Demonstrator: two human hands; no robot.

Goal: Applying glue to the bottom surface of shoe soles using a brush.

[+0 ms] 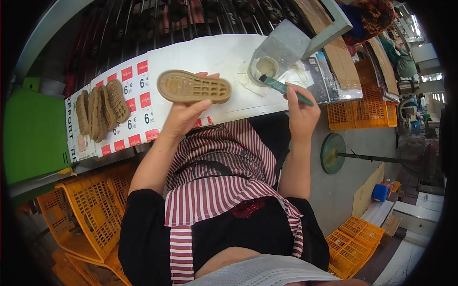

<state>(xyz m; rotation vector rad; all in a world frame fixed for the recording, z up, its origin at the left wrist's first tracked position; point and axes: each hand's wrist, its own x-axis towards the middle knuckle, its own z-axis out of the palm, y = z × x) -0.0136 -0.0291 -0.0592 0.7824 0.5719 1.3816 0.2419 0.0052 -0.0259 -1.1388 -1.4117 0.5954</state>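
From where I stand, a cluster of tan soles [98, 114] leans together at the left end of the white table [234, 52]. Next, over the table's near edge, the left hand [185, 117] grips another tan sole [179, 85], thumb on its near rim, fingers behind, its gridded face upward. Farther right, a greyish container [286, 43] stands on the table; the right hand [304, 109] pinches a green brush-like tool [286, 88], its dark end at the container's mouth.
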